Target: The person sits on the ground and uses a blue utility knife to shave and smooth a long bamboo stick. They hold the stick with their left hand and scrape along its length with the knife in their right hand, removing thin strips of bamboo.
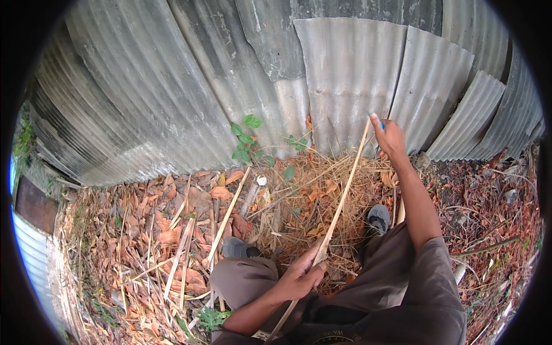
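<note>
A long, pale wooden stick (pixel 345 195) slants from my lap up and to the right, its far end well above the leaf-covered ground. My left hand (pixel 302 275) is closed around its lower part, near my bent knee. At the stick's upper tip is my right hand (pixel 391 138), arm stretched out and fingers curled, with the thumb up against the tip. A bit of something blue (pixel 382 125) shows between those fingers; the rest is hidden by the hand, so I cannot tell its kind.
Corrugated metal sheets (pixel 356 63) form a fence ahead. Dry leaves (pixel 167 201) and straw cover the ground. Several pale sticks (pixel 230 213) lie to the left. Green leafy plants (pixel 244 141) grow at the fence's foot. My shoes (pixel 378 218) rest on the litter.
</note>
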{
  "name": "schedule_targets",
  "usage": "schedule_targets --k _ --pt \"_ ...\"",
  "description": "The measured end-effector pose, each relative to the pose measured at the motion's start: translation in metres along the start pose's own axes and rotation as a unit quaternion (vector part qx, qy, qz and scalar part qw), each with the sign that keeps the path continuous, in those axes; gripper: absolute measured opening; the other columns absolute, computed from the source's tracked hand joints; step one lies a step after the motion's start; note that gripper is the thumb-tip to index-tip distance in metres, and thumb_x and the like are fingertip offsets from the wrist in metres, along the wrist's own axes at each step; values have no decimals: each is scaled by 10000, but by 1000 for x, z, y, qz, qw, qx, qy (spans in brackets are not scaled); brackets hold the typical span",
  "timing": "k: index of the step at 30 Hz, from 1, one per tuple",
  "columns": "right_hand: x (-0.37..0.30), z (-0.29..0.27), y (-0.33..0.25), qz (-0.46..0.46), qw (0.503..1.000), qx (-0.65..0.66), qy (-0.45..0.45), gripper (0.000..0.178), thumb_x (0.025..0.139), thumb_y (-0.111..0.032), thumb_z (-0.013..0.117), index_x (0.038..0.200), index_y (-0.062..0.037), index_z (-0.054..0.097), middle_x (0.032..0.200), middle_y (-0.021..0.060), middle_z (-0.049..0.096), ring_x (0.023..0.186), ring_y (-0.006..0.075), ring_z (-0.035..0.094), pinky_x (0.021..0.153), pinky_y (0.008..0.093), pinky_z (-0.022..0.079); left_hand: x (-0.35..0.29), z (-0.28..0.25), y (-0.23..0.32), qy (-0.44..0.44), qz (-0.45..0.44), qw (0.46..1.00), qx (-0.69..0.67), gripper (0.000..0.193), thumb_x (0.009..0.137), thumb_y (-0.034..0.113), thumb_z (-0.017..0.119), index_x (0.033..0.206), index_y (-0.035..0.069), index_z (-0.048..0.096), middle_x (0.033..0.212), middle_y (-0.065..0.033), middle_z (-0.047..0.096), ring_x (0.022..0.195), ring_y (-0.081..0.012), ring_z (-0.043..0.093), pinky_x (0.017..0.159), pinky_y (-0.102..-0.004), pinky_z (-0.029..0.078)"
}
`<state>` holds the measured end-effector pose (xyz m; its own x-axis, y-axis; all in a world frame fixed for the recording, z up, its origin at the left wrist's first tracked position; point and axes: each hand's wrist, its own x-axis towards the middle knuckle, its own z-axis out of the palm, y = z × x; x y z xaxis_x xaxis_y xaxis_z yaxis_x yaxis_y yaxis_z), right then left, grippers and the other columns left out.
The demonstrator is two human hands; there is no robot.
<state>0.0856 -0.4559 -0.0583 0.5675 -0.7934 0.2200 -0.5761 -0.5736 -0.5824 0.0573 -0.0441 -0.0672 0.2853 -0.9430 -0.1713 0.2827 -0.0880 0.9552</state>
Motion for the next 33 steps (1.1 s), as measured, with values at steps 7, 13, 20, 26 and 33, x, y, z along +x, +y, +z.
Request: schedule_targets --k 7,13,20,26,33 --pt "-17 -11 18 9 999 43 -1 856 866 -750 376 631 43 597 552 194 536 649 320 618 667 455 467 0 -27 14 37 -28 999 -12 491 1032 193 410 1485 72 268 779 -16 522 570 -34 409 531 -175 357" --pt "-92 -15 -68 -194 973 21 -121 725 864 -681 473 665 -1 628 510 152 527 557 351 597 574 449 460 8 -27 12 103 2 983 -152 440 1037 228 416 1438 64 337 800 -18 518 557 -40 423 529 -189 382" --pt "-120 10 -83 -349 925 -55 -140 716 770 -780 496 665 -89 653 512 126 574 503 332 623 502 448 493 15 -25 13 122 20 992 13 419 1036 220 410 1413 45 359 760 -7 488 556 -40 408 516 -177 360" --pt "-102 22 -62 -325 942 -56 -59 769 759 -798 488 642 -57 655 497 138 566 487 335 610 493 444 485 5 -15 15 151 52 967 198 391 1016 181 441 1361 -1 411 722 8 453 586 -65 415 541 -235 390" --pt "-17 22 -2 -70 996 -50 1 812 831 -763 406 675 -9 666 587 203 601 628 390 632 603 492 477 0 -16 5 70 3 981 182 429 1030 266 420 1391 34 400 717 27 445 553 -31 433 511 -203 392"
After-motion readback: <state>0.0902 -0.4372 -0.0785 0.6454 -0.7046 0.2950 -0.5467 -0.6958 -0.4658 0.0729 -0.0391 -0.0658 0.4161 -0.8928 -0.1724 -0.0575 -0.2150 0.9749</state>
